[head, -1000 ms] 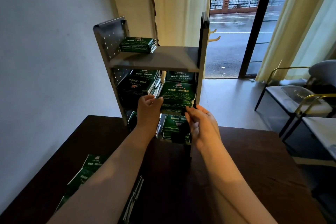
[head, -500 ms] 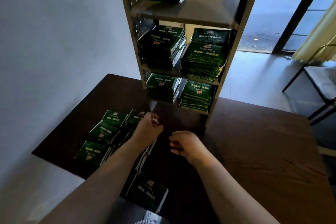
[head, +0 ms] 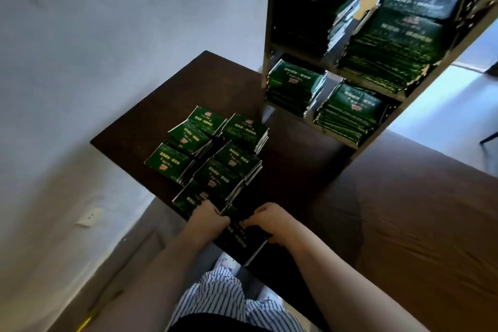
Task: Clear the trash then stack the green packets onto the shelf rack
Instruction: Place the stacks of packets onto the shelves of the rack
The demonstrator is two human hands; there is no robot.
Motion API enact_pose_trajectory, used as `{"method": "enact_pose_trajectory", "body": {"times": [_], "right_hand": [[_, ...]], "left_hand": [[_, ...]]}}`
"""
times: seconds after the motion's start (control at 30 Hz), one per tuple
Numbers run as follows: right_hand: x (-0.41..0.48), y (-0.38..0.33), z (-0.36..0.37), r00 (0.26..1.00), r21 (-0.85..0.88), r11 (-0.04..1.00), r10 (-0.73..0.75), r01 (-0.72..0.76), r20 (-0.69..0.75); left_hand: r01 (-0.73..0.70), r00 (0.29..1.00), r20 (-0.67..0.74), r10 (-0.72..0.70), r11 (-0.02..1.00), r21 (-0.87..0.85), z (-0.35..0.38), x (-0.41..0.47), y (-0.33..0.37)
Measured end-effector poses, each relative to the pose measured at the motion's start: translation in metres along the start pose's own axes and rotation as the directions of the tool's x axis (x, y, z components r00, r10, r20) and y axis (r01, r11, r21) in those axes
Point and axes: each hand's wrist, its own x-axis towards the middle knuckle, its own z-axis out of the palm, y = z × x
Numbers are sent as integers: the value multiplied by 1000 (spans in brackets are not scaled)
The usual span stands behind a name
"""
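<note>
Gripped packet, long axis seemingly diagonal

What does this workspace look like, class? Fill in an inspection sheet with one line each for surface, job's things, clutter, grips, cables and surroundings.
Surface: dark brown table, wood grain showing.
Job's things: green packets lie in overlapping piles on the table's left part; the shelf rack stands at the table's far side and holds packet stacks on two visible levels.
Clutter: nothing seen.
Grips: left grip and right grip, both bare hands, hold the nearest stack at the table's near edge.
Cables: nothing seen.
Surroundings: pale wall on the left with a socket low down; bright floor beyond the rack.
</note>
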Motion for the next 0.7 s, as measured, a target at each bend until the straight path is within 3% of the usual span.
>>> {"method": "enact_pose_trajectory", "body": {"times": [0.13,0.3,0.43,0.7], "right_hand": [[5,3,3,999,-16,1000,16,-15,40],[16,5,6,997,-28,999,44,-43,64],[27,9,10,995,-61,997,60,-55,76],[41,16,7,993,-105,993,60,-49,99]], "left_hand": [[99,991,93,-92,993,-69,7,-2,-22],[346,910,340,-239,889,-301,20,-5,-32],[335,916,340,-212,871,-359,29,-2,-30],[337,887,411,-212,905,-261,32,4,-15]]}}
